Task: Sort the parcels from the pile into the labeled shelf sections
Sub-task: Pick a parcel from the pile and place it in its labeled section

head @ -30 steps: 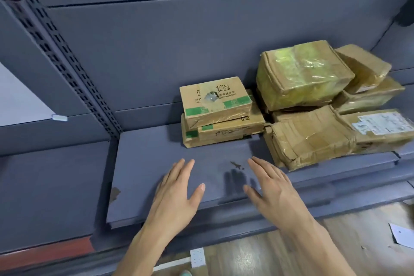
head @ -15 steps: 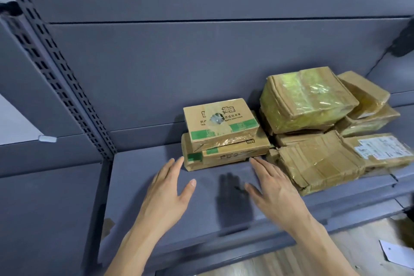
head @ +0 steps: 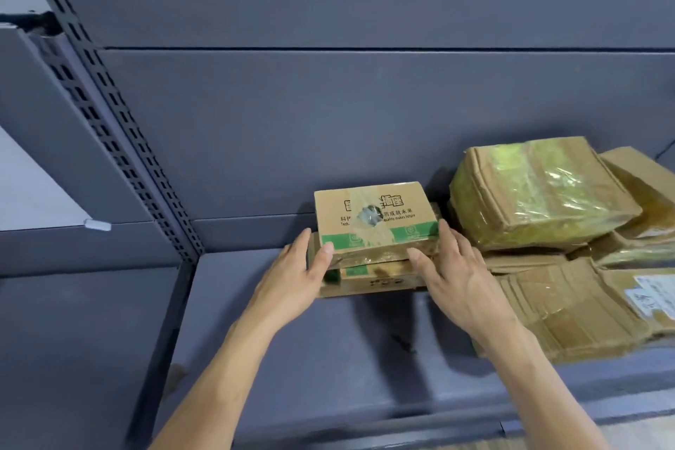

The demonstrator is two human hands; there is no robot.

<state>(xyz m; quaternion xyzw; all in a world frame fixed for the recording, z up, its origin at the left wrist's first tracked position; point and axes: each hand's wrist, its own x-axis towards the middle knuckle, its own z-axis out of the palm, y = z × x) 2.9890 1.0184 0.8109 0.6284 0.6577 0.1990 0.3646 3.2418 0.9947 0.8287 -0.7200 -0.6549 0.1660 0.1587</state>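
A brown top box (head: 372, 219) with green marks sits on a lower box (head: 376, 279) in the middle of the frame, at the back of a gray shelf (head: 292, 358). The left hand (head: 292, 278) holds the top box at its left end. Its thumb lies on the front edge and its fingers (head: 300, 242) go along the side. The right hand (head: 460, 278) holds the right end the same way, with its thumb on the front. Both hands grip the top box between them. I cannot tell if it is lifted off the lower box.

On the right of the frame is a pile (head: 621, 252) of brown parcels. The taped parcel (head: 540, 194) on top is shiny. A flat parcel (head: 569, 310) lies at the front, just beside the right hand. A gray post (head: 120, 142) with holes runs down the upper left.
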